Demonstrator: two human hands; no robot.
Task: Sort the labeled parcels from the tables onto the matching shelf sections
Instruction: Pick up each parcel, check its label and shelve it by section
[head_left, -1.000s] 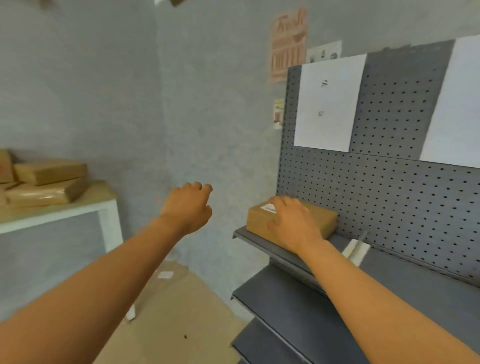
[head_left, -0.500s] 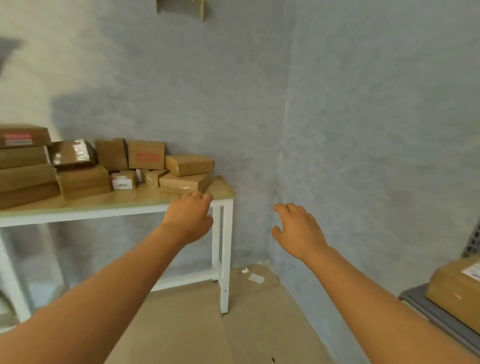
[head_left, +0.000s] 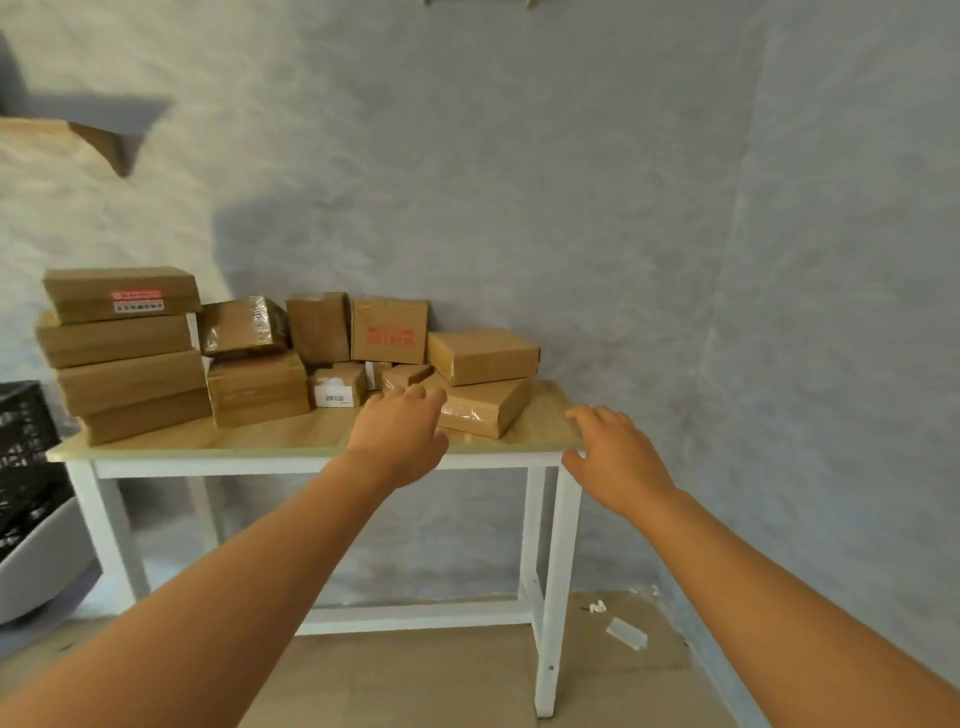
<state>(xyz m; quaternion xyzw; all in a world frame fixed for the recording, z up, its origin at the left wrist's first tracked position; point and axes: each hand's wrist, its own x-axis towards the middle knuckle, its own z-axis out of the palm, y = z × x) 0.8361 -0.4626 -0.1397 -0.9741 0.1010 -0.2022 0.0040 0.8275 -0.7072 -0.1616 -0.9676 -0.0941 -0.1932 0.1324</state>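
While I am facing the white-legged table (head_left: 332, 460), my left hand (head_left: 397, 436) is hovering, fingers relaxed, before a flat taped parcel (head_left: 480, 408); my right hand (head_left: 615, 457) is spreading empty beside the table's corner. Brown parcels (head_left: 124, 353) are sitting stacked against the wall

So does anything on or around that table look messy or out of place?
A little. The flat parcel at the table's right end lies skewed with another parcel askew on top. White scraps litter the floor by the right leg. Both hands are empty.
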